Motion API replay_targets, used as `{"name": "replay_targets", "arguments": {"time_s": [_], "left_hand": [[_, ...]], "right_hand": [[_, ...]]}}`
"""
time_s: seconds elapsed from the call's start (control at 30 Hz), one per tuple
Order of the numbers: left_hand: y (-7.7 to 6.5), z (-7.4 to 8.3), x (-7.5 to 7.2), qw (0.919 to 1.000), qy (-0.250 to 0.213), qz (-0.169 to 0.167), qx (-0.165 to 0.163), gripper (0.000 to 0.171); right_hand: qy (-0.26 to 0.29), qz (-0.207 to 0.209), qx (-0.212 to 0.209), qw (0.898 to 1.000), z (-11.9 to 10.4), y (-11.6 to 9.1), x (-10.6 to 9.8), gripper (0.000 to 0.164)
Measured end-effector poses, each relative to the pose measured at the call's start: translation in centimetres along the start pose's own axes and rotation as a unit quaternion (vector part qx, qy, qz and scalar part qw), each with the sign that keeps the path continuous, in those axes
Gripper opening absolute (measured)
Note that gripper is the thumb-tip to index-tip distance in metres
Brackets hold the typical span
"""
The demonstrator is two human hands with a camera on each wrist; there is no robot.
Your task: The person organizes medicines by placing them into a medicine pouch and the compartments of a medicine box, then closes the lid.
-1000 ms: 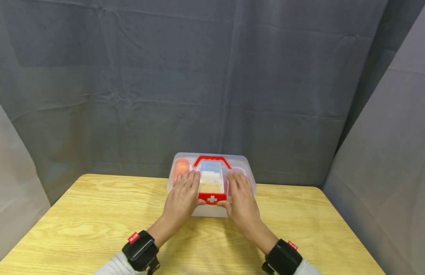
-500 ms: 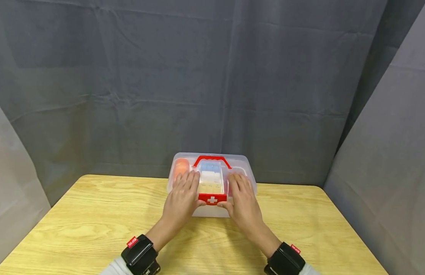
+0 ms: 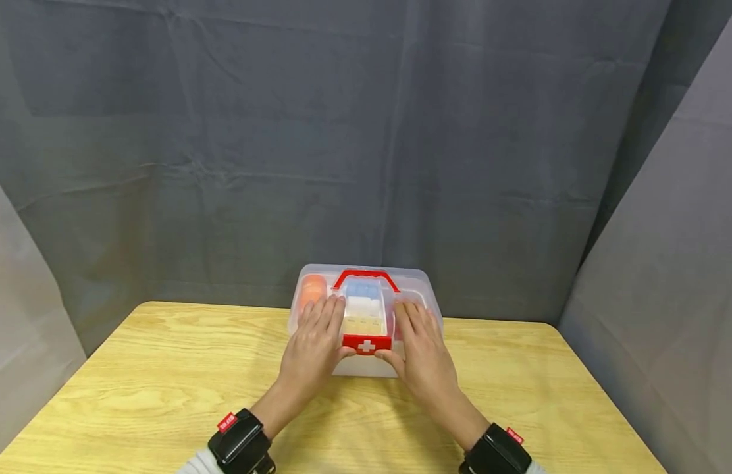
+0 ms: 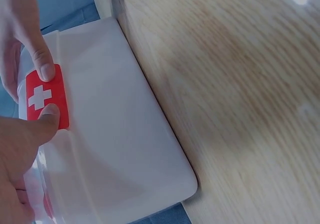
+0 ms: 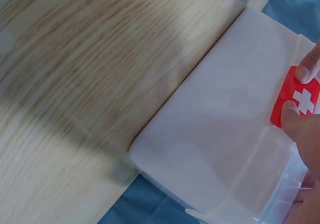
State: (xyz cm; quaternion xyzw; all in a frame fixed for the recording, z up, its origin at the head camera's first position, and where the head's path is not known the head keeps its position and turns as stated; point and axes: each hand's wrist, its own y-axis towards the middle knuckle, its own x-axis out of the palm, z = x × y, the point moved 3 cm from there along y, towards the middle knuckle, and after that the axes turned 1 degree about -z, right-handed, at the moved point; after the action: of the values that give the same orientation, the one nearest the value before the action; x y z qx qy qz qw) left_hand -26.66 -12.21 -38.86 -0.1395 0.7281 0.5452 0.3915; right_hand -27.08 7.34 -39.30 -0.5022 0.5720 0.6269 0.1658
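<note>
A clear plastic first-aid box (image 3: 410, 281) with a white lower body (image 4: 115, 119) stands at the table's far edge. Its lid is down, with a red carrying handle (image 3: 366, 272) on top. A red latch (image 3: 366, 345) with a white cross is at the front. My left hand (image 3: 313, 352) rests on the lid's left part, fingers straight, its thumb on the latch's left end. On the right part lies my right hand (image 3: 424, 352), its thumb touching the latch's other end. Both wrist views show the two thumbs pressed on the red latch (image 5: 299, 96).
Through the lid I see an orange round item (image 3: 313, 289) and blue, white and yellowish packs (image 3: 363, 306). The box stands on a wood-grain table (image 3: 164, 382). A grey curtain (image 3: 283, 164) hangs behind it, with pale panels at both sides.
</note>
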Motion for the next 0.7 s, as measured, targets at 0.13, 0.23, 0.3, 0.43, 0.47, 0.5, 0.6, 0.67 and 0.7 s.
{"name": "replay_targets", "arguments": {"time_s": [0.13,0.23,0.3,0.43,0.47,0.5,0.6,0.67,0.7], "left_hand": [[-0.1,0.0,0.0,1.0,0.0,0.002,0.0,0.099],[-0.2,-0.1,0.2,0.9999,-0.008,-0.007,-0.003,0.099],[-0.4,-0.3,0.3,0.9997,-0.015,-0.016,-0.007,0.098],[-0.9,-0.8,0.1,0.9985,-0.04,-0.034,-0.016,0.097],[-1.0,-0.9,0.0,0.998,-0.047,-0.037,-0.019,0.096],[-1.1,-1.1,-0.1,0.9974,-0.054,-0.042,-0.023,0.097],[-1.4,-1.5,-0.5,0.9942,-0.078,-0.061,-0.042,0.099],[-1.7,-1.9,-0.7,0.992,-0.087,-0.071,-0.058,0.1],[-1.9,-2.1,-0.8,0.991,-0.09,-0.074,-0.067,0.101]], "right_hand": [[-0.025,-0.003,-0.007,1.0,0.3,-0.2,-0.1,0.092],[-0.04,-0.004,-0.011,0.999,0.6,-0.4,-0.1,0.092],[-0.047,-0.005,-0.011,0.999,0.8,-0.7,-0.2,0.092],[-0.056,-0.001,-0.011,0.998,1.3,-1.4,-0.3,0.094],[-0.06,0.0,-0.011,0.998,1.4,-1.6,-0.3,0.093],[-0.064,0.001,-0.011,0.998,1.5,-1.7,-0.3,0.093],[-0.074,0.001,-0.01,0.997,1.8,-2.0,-0.4,0.091],[-0.088,-0.002,-0.007,0.996,1.9,-2.2,-0.5,0.09],[-0.094,-0.002,-0.005,0.996,1.9,-2.3,-0.6,0.09]]}}
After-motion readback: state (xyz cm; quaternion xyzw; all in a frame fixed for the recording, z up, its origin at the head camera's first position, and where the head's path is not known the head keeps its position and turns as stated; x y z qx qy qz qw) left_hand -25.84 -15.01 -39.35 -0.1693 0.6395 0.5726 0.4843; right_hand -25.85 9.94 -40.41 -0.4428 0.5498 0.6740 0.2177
